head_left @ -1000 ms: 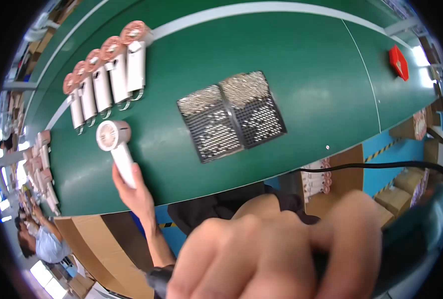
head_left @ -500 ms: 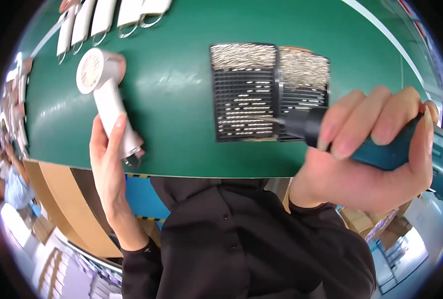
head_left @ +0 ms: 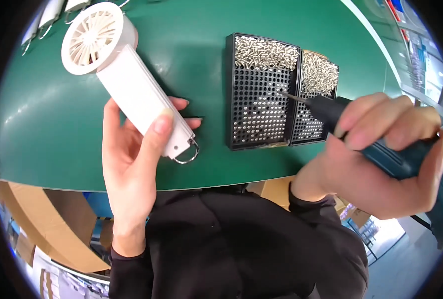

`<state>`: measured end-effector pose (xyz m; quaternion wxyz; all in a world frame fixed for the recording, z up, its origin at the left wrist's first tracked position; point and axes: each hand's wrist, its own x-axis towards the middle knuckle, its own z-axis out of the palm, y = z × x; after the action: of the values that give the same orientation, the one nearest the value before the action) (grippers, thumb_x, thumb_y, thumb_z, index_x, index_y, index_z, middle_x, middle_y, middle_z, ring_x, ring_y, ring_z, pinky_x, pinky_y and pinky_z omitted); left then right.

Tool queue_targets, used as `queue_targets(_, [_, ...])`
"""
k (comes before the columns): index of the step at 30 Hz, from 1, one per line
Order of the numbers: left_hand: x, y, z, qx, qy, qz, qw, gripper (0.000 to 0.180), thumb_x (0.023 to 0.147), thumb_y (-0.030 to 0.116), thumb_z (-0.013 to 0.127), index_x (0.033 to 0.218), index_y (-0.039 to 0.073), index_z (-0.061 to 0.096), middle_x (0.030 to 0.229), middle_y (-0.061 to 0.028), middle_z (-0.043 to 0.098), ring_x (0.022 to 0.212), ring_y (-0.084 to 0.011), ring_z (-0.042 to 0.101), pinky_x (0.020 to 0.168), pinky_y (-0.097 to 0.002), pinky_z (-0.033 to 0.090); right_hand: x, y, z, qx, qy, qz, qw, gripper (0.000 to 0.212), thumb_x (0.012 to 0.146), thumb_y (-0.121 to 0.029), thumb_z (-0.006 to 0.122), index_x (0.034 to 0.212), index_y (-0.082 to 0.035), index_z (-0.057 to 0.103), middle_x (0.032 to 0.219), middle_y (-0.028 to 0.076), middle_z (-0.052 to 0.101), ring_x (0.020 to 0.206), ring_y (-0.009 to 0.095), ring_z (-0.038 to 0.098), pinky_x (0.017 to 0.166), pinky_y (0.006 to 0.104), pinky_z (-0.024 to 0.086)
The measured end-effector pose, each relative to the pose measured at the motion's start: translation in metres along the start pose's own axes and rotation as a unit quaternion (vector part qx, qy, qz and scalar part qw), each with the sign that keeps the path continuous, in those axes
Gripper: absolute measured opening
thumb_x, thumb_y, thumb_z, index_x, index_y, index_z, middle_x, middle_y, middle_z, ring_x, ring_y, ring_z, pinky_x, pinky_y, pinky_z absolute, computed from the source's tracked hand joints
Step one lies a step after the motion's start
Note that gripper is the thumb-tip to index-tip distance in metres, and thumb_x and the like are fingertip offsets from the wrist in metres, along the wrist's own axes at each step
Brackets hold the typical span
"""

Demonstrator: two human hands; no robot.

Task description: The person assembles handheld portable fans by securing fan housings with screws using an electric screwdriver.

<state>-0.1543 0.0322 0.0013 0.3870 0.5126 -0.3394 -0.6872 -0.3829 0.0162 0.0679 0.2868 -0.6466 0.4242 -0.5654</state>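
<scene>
My left hand (head_left: 134,149) holds a white hand-held fan (head_left: 124,82) by its flat handle, the round grille end pointing up and left over the green table (head_left: 47,124). A metal ring hangs from the handle's lower end. My right hand (head_left: 381,159) grips a teal and black electric screwdriver (head_left: 361,134). Its thin bit points left onto a black perforated screw tray (head_left: 259,94) heaped with small silver screws at the top. A second black screw tray (head_left: 316,99) stands beside it on the right.
More white fans (head_left: 57,12) lie at the table's far left edge, mostly cut off. Brown cardboard boxes (head_left: 47,224) stand on the floor below the table's near edge. My dark sleeves and torso fill the lower middle.
My left hand has lifted the fan nearer to me, so it looks bigger. The screwdriver's bit has shifted up onto the screw tray. The view has moved closer to the table.
</scene>
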Motion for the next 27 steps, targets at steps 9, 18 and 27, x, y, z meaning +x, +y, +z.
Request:
queue_targets(9, [-0.001, 0.002, 0.008, -0.006, 0.025, -0.004, 1.0, 0.045, 0.097, 0.008, 0.051, 0.136, -0.005, 0.033, 0.115, -0.0206, 0.061, 0.097, -0.0275, 0.066, 0.084, -0.0338, 0.052, 0.002, 0.001, 0.021, -0.036, 0.055, 0.047, 0.997, 0.025, 0.095, -0.025, 0.036, 0.1, -0.005, 0.049, 0.065, 0.007, 0.04, 0.035, 0.02, 0.037, 0.031, 0.0356, 0.034])
queue_targets(18, [0.0, 0.003, 0.03, -0.022, 0.016, 0.015, 1.0, 0.048, 0.096, 0.01, 0.053, 0.137, -0.005, 0.03, 0.116, -0.0209, 0.061, 0.096, -0.0277, 0.067, 0.083, -0.0342, 0.052, 0.005, 0.005, 0.002, -0.003, 0.07, 0.02, 0.997, 0.025, 0.095, -0.023, 0.037, 0.101, -0.003, 0.051, 0.066, 0.007, 0.04, 0.035, 0.019, 0.037, 0.032, 0.0354, 0.034])
queue_targets(27, [0.005, 0.019, 0.064, -0.048, 0.036, -0.003, 0.998, 0.051, 0.096, 0.011, 0.054, 0.137, -0.005, 0.029, 0.116, -0.0218, 0.06, 0.098, -0.0293, 0.066, 0.082, -0.0345, 0.053, 0.02, 0.008, -0.014, 0.027, 0.114, -0.006, 0.993, 0.025, 0.095, -0.022, 0.038, 0.101, -0.002, 0.052, 0.066, 0.008, 0.041, 0.035, 0.018, 0.036, 0.034, 0.0344, 0.034])
